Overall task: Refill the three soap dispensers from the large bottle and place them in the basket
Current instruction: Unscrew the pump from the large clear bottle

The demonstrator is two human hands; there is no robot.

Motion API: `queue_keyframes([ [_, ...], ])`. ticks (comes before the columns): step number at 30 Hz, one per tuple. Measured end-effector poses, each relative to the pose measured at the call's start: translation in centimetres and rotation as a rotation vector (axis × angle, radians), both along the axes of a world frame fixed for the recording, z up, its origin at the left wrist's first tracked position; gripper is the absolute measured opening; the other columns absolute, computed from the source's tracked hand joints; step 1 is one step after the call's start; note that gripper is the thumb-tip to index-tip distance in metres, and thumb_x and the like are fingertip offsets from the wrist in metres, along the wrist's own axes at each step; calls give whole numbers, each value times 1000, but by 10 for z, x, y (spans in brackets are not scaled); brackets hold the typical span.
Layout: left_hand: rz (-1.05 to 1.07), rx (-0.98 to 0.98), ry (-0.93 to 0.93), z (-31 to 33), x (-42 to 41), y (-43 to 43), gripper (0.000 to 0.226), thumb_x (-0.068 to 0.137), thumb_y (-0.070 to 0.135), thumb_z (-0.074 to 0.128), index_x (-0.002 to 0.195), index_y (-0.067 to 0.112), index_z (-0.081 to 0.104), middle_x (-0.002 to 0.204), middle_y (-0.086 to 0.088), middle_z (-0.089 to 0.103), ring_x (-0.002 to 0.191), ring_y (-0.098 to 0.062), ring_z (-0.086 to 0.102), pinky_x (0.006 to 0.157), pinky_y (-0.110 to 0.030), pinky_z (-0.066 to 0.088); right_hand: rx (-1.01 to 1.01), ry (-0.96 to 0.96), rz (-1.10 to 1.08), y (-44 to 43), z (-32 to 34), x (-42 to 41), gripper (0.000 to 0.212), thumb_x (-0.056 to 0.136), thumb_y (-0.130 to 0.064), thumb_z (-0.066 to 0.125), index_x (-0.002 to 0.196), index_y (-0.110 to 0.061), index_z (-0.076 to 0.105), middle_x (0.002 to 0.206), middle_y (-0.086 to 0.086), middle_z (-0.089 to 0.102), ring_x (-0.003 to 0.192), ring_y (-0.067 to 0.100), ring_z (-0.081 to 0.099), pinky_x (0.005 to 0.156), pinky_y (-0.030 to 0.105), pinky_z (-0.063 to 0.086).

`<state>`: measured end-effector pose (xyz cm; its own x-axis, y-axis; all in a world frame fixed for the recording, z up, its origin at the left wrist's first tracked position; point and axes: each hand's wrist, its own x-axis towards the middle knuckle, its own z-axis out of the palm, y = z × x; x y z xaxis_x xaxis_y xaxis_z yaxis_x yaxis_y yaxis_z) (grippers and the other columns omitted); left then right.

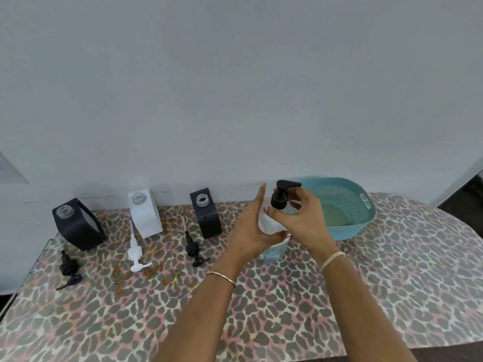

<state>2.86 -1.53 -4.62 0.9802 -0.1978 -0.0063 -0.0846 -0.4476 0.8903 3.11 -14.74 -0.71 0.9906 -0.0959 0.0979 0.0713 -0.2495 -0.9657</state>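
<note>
The large clear bottle point(273, 250) with a white label stands upright on the table, right of centre. My left hand point(251, 231) lies against its left side with straight fingers. My right hand point(300, 218) pinches the collar of its black pump head point(281, 195). Three dispensers stand uncapped along the wall: a black one point(78, 226) at left, a white one point(145, 214) in the middle, a black one point(207, 216) nearer the bottle. A removed pump lies in front of each: black point(68, 269), white point(136, 250), black point(193, 250).
A teal perforated basket point(363, 205) sits behind my right hand against the wall. The table has a leopard-print cover point(261, 309), with its left edge near the leftmost pump. A pale wall rises directly behind the dispensers.
</note>
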Motion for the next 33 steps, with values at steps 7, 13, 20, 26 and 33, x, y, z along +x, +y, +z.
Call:
queue_keyframes([
  [7, 21, -164, -131, -24, 1, 1, 87, 65, 42, 83, 133, 45, 29, 132, 18, 49, 123, -3, 47, 100, -40, 47, 77, -153, 6, -1, -16, 10, 36, 70, -19, 85, 102, -19, 69, 97, -4, 72, 98, 17, 66, 92, 39, 53],
  [13, -54, -157, -167, -27, 10, 11, 86, 66, 44, 83, 135, 45, 32, 138, 12, 46, 123, -13, 49, 102, -41, 46, 224, -198, 160, -10, -19, -1, 33, 83, -7, 72, 113, -9, 58, 108, 7, 70, 105, 17, 65, 92, 31, 51],
  [20, -150, -161, -87, -21, 14, 18, 88, 71, 40, 82, 142, 37, 30, 144, 11, 42, 134, -14, 38, 111, -41, 37, -34, -340, -71, 4, -24, -3, 39, 66, -34, 86, 97, -23, 65, 94, -6, 68, 83, 11, 57, 75, 25, 50],
  [26, -50, 72, -185, -3, -4, 7, 88, 81, 32, 75, 150, 22, 21, 150, 0, 36, 137, -20, 36, 110, -32, 33, -227, -384, -107, 1, -16, -7, 21, 78, -29, 76, 95, -25, 65, 86, -11, 65, 79, 5, 56, 68, 15, 41],
  [33, 87, 133, -226, 1, -25, -5, 91, 75, 46, 76, 147, 18, 27, 139, 0, 50, 125, -21, 50, 98, -32, 43, -470, -327, 9, -3, -3, -13, 26, 91, -22, 61, 117, -16, 63, 110, -1, 67, 104, 18, 58, 93, 34, 45],
])
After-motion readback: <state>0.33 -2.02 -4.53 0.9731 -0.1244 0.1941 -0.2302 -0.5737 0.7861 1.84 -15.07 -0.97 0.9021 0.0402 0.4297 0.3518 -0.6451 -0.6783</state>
